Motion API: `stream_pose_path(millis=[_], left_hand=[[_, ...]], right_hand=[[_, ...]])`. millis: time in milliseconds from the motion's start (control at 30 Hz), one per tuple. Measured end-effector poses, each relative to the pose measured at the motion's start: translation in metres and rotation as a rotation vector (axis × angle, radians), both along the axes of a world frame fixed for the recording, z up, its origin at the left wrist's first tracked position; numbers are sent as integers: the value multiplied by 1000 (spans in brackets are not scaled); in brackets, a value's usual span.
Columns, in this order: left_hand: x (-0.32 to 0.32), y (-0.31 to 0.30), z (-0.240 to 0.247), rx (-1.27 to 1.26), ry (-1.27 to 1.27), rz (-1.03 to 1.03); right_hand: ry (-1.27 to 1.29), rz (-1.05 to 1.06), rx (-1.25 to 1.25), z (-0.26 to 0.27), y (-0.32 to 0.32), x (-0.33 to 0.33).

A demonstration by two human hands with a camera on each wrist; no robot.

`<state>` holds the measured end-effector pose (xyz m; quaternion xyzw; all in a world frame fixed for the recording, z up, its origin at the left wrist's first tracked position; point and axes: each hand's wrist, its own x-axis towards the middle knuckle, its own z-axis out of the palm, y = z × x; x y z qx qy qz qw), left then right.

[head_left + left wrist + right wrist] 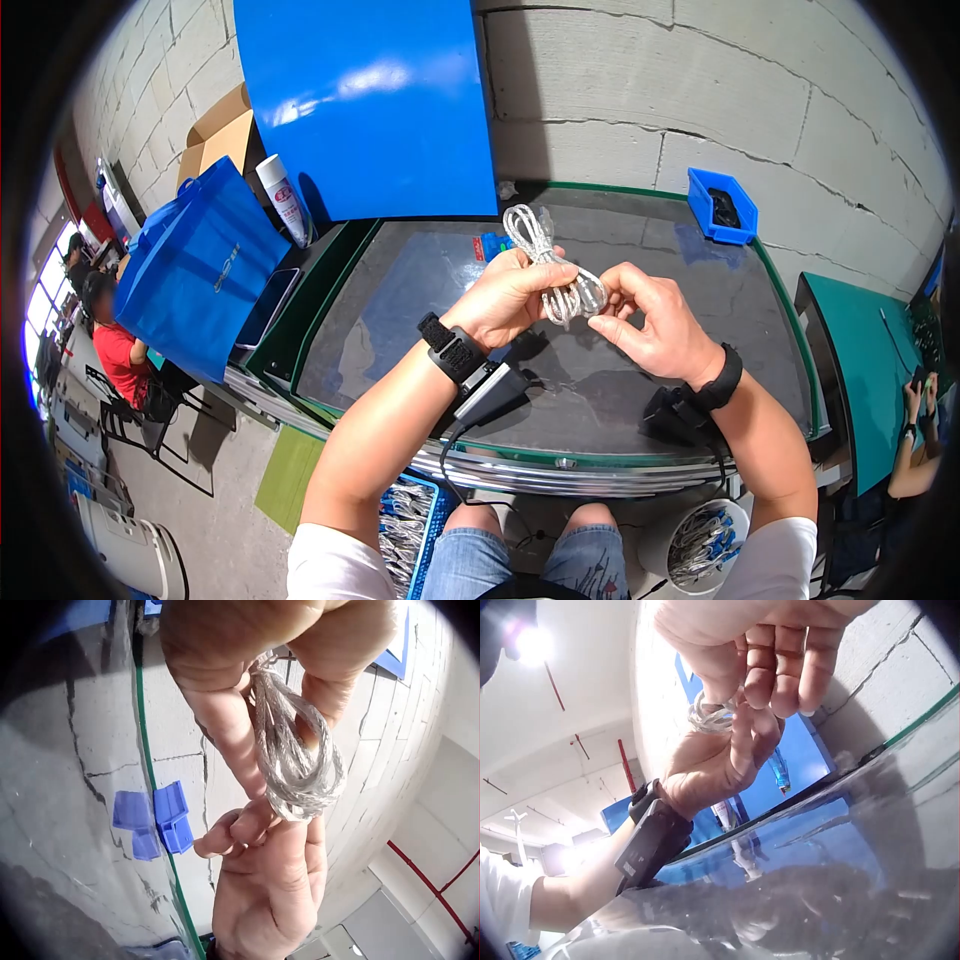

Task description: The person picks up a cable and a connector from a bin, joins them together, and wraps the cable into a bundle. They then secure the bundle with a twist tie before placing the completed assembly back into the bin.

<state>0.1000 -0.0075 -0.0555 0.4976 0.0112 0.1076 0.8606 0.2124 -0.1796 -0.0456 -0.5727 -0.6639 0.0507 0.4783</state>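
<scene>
A coiled bundle of whitish-grey cable (548, 262) is held up above the dark glass-topped table (420, 300). My left hand (513, 295) grips the middle of the coil, fingers curled round it. My right hand (650, 322) pinches the near loop end of the cable (590, 296) with thumb and fingertips. In the left wrist view the cable loops (300, 769) hang between my fingers (229, 739), with the right hand's fingers (225, 834) touching below. In the right wrist view the cable (711, 716) shows between both hands.
A blue panel (365, 100) leans on the block wall. A small blue bin (722, 206) sits at the table's far right corner. A blue bag (200, 265), a spray can (282, 198) and a cardboard box (218, 135) stand left. Containers of cables (705, 540) sit below the table. People sit at both sides.
</scene>
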Motion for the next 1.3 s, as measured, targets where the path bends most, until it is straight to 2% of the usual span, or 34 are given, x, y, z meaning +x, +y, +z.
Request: stream_pose_path(millis=[200, 267, 400, 500, 533, 633, 733, 800, 867, 967, 1100, 1167, 1300], left_hand=[[-2, -5, 2, 38, -33, 70], [1, -2, -3, 160, -121, 131], [-3, -10, 2, 247, -136, 133], [-6, -14, 4, 345, -88, -39], [-4, -14, 4, 343, -88, -40], [2, -9, 2, 166, -93, 9], [3, -10, 1, 30, -149, -42], [3, -11, 1, 38, -138, -27], [1, -9, 0, 111, -142, 63], [-2, -11, -1, 135, -160, 130], [-3, -12, 3, 110, -148, 208], [-4, -14, 5, 121, -101, 278], [-3, -15, 5, 165, -85, 261]], right_hand=[[3, -27, -56, -1, -1, 4], [12, -33, -54, -1, 0, 3], [-43, -54, 22, 1, 4, 0], [-109, -79, -67, 2, 2, 3], [-109, -80, -69, 3, 1, 3], [271, -69, -112, 1, 1, 7], [222, -34, -29, 1, 2, 10], [246, -31, -48, -1, 2, 10], [467, 140, -170, -3, 4, 13], [560, 230, -235, -5, 4, 14], [400, 124, -170, -7, 5, 13], [343, 95, -46, -7, 6, 9], [217, 38, -185, -5, 4, 2]])
